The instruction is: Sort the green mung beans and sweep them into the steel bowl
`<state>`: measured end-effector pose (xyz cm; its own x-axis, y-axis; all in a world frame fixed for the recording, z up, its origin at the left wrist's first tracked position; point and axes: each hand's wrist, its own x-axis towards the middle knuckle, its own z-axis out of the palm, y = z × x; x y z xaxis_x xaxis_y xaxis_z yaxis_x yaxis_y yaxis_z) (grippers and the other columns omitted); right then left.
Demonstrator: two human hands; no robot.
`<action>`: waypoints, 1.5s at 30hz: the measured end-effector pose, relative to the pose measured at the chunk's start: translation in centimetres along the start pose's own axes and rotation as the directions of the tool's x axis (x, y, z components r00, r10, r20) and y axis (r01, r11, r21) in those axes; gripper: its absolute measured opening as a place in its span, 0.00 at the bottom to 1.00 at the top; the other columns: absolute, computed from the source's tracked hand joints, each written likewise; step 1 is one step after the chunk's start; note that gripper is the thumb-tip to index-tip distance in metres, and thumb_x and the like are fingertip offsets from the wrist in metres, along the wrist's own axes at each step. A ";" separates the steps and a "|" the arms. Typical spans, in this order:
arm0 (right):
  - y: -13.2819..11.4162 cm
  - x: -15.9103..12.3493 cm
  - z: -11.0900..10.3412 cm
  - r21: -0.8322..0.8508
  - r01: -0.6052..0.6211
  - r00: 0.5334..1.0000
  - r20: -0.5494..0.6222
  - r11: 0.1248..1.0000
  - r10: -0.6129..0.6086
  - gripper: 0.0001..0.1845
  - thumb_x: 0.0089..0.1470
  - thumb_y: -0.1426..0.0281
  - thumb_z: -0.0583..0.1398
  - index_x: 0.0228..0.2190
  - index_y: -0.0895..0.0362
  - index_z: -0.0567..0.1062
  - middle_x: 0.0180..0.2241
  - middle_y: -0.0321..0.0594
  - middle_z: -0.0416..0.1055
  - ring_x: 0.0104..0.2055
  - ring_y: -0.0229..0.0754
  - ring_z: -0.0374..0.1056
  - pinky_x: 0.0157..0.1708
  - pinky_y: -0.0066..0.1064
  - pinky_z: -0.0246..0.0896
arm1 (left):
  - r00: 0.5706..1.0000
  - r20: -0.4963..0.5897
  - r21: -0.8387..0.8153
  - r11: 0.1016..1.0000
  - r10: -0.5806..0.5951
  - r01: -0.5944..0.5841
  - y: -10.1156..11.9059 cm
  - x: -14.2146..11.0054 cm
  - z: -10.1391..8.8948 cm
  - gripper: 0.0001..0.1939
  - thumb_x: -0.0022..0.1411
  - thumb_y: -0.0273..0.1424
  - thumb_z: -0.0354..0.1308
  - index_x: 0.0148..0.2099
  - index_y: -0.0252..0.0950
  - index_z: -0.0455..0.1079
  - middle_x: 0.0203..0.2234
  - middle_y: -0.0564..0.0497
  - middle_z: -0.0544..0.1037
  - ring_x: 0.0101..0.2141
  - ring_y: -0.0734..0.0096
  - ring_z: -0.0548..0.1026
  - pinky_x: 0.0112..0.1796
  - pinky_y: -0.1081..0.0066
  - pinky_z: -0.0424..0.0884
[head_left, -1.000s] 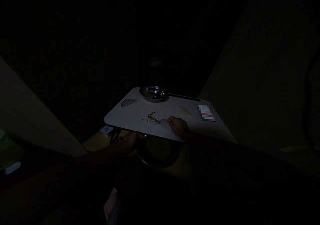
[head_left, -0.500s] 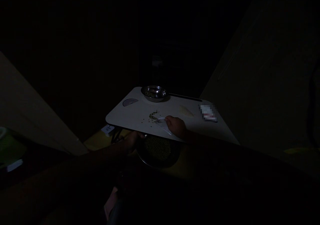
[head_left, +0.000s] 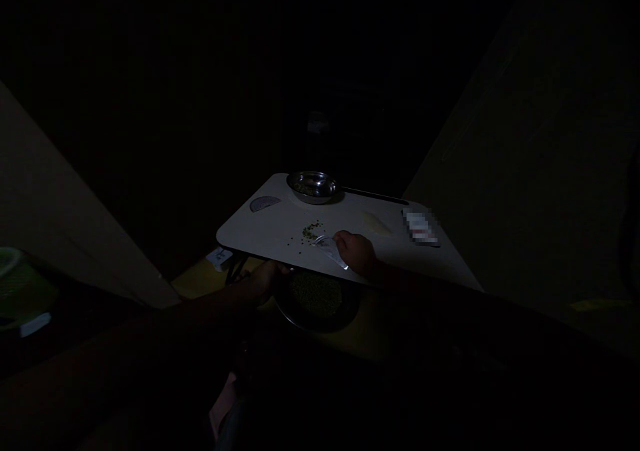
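The scene is very dark. My right hand (head_left: 356, 253) rests on a small white folding table (head_left: 280, 227) and is closed on a clear flat plastic piece (head_left: 330, 247), its edge next to a little scatter of green beans (head_left: 313, 231). My left hand (head_left: 265, 279) grips the rim of a dark round plate (head_left: 316, 301) heaped with green beans, held just under the table's near edge. A steel bowl (head_left: 314, 187) with a few beans stands at the table's far edge.
A grey half-round disc (head_left: 264, 203) lies at the table's far left. A pale patch (head_left: 376, 222) and a blurred packet (head_left: 421, 227) lie to the right. Yellow floor shows under the table. Slanted pale surfaces rise on both sides.
My right hand has drawn the clear plastic piece a little toward the beans; the beans lie closer together. My left hand and the plate stay put. The view shifted slightly.
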<state>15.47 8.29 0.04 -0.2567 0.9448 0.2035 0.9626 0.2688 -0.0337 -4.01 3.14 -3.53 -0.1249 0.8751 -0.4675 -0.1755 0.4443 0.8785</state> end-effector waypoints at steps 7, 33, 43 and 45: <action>-0.1 0.7 0.0 -0.006 0.030 0.999 0.014 1.000 -0.030 0.20 0.50 0.62 0.37 0.37 0.52 0.63 0.32 0.39 0.67 0.32 0.38 0.62 0.28 0.27 0.50 | 1.000 0.006 0.024 0.999 -0.025 0.024 0.1 0.0 0.0 0.04 0.33 0.24 0.49 0.13 0.34 0.58 0.09 0.53 0.62 0.14 0.72 0.62 0.19 0.68 0.60; -0.4 0.2 -0.3 0.011 0.054 0.998 0.012 0.998 -0.055 0.20 0.50 0.62 0.38 0.38 0.51 0.63 0.33 0.38 0.67 0.34 0.38 0.62 0.30 0.27 0.50 | 1.000 0.028 0.026 1.000 -0.011 0.010 0.0 -0.1 -0.1 0.02 0.34 0.26 0.50 0.18 0.34 0.61 0.13 0.51 0.66 0.19 0.67 0.65 0.23 0.67 0.61; -0.4 0.6 -0.3 0.005 0.047 0.999 -0.008 0.999 -0.047 0.19 0.50 0.63 0.38 0.36 0.53 0.64 0.31 0.38 0.68 0.32 0.38 0.62 0.29 0.26 0.49 | 0.999 0.000 0.037 0.999 -0.033 0.033 0.3 -0.4 0.1 0.01 0.33 0.26 0.50 0.16 0.34 0.60 0.12 0.51 0.66 0.19 0.67 0.65 0.22 0.66 0.60; -0.3 0.5 -0.4 0.007 0.027 1.000 0.000 1.000 -0.027 0.19 0.50 0.63 0.39 0.37 0.53 0.64 0.32 0.38 0.67 0.33 0.38 0.61 0.30 0.26 0.49 | 0.999 0.026 0.038 0.998 -0.045 0.044 0.1 -0.2 0.0 0.00 0.33 0.26 0.50 0.16 0.34 0.60 0.12 0.52 0.65 0.19 0.67 0.65 0.22 0.66 0.60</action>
<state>15.05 8.57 0.58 -0.2829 0.9372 0.2041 0.9546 0.2958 -0.0351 -4.01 3.02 -3.35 -0.0916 0.8591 -0.5035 -0.1437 0.4889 0.8604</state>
